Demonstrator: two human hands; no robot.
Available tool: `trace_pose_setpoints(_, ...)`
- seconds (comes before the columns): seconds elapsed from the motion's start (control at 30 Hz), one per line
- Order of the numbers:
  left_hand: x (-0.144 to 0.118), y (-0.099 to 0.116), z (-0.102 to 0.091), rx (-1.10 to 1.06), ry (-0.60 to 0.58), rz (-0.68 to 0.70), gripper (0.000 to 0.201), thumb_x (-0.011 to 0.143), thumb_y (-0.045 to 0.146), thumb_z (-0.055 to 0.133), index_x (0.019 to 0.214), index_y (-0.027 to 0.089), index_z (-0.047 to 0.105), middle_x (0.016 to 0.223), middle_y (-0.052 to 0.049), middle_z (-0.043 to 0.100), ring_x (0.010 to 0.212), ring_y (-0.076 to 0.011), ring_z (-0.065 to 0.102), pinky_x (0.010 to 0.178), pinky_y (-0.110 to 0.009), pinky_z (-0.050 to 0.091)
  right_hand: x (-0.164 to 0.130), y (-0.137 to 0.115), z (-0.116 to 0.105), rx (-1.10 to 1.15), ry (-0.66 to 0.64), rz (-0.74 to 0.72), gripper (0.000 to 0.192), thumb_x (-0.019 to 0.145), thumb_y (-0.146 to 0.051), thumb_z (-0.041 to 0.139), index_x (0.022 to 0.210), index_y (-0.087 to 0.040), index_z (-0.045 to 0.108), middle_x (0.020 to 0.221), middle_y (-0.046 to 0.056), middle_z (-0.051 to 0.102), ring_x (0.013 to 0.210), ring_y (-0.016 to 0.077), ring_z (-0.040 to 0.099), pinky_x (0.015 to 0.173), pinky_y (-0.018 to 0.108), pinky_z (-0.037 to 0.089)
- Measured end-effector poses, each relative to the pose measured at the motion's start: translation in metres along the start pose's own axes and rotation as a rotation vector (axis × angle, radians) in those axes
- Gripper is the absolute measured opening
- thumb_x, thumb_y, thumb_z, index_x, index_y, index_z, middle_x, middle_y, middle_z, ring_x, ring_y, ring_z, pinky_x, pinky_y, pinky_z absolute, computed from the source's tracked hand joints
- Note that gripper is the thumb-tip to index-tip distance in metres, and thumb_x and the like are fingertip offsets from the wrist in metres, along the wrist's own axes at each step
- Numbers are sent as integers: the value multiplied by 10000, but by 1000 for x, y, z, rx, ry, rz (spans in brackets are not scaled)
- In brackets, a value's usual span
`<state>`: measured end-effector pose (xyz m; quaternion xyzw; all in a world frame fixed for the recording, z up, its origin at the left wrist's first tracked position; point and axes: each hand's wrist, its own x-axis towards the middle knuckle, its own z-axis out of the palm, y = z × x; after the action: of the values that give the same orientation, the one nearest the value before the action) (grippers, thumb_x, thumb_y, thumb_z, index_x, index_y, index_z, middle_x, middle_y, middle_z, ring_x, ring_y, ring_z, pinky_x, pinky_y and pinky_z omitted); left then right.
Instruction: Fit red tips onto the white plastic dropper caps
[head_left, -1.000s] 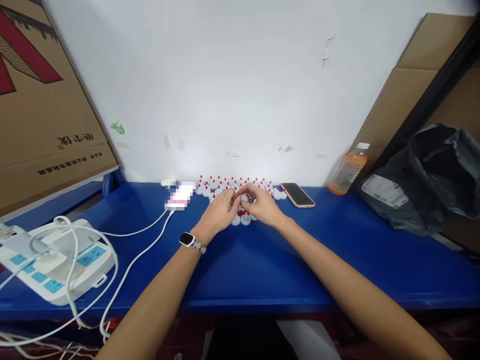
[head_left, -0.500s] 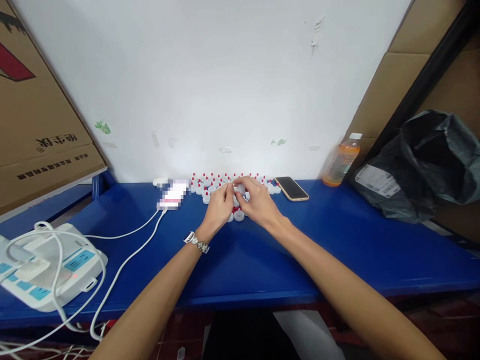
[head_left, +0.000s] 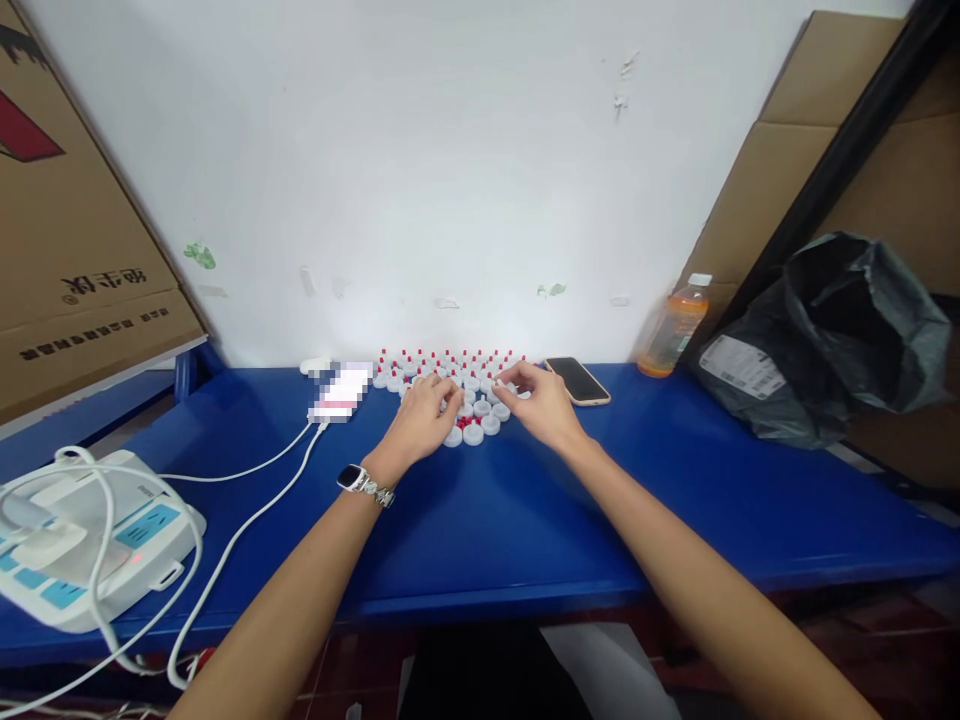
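Many white plastic bottle caps [head_left: 472, 434] stand on the blue table, those at the back with small red tips [head_left: 447, 354] on their nozzles. Several loose red tips [head_left: 465, 422] lie among the front caps. My left hand [head_left: 426, 416] is over the left side of the group, its fingers loosely bent and the thumb apart from them; I see nothing held in it. My right hand [head_left: 541, 402] is at the right side, thumb and forefinger pinched around the nozzle of a white cap. That cap's body is partly hidden among the others.
A phone [head_left: 577, 381] lies just right of the caps, with an orange drink bottle [head_left: 673, 328] and a dark plastic bag [head_left: 810, 340] farther right. To the left are a charging phone [head_left: 342, 392], white cables [head_left: 251, 520] and a power strip [head_left: 112, 540]. A white wall [head_left: 450, 180] rises behind.
My hands were together around a white cap and have now parted, the left moving left and the right moving right. More front caps show between them. The view has shifted slightly.
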<state>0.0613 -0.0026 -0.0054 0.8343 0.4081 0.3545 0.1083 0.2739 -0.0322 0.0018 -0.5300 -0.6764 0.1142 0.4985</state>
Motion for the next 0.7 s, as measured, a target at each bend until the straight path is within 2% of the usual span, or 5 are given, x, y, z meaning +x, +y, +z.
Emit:
trace_pose_setpoints(0.13,-1,-2,10,126,-109,26,341,985,414,417,993,223,699,963,-73,586,968,-243,530,911,-419,422,-3,10,-11,-105,43,35,132,771,-320,662,788,-193,696,797,23,634,738,169,577,702,299,443)
trace_pose_setpoints(0.27,0,-3,10,100,-103,3,376,998,421,393,1023,208,701,943,-73,588,962,-239,535,929,-413,424,-11,19,-16,-110,-184,119,80,767,-244,625,740,-177,658,573,-38,536,551,124,495,559,256,368)
trace_pose_setpoints(0.4,-2,-4,9,75,-77,-1,346,990,408,414,947,197,685,938,-70,588,956,-238,528,905,-400,429,-19,22,-10,-87,-332,121,54,748,-200,625,770,-170,663,616,-28,608,562,115,535,561,239,381)
trace_pose_setpoints(0.53,-1,-7,11,66,-90,5,325,981,407,434,914,208,682,940,-63,588,955,-237,525,891,-398,424,-12,22,-8,-100,-273,139,141,762,-231,634,883,-168,667,658,-18,646,597,125,575,595,238,410)
trace_pose_setpoints(0.7,1,-4,12,46,-88,23,331,987,393,420,906,208,682,916,-61,577,943,-234,519,879,-396,423,21,24,-1,-394,-164,73,159,809,-294,609,851,-173,704,727,41,674,698,175,609,699,293,423)
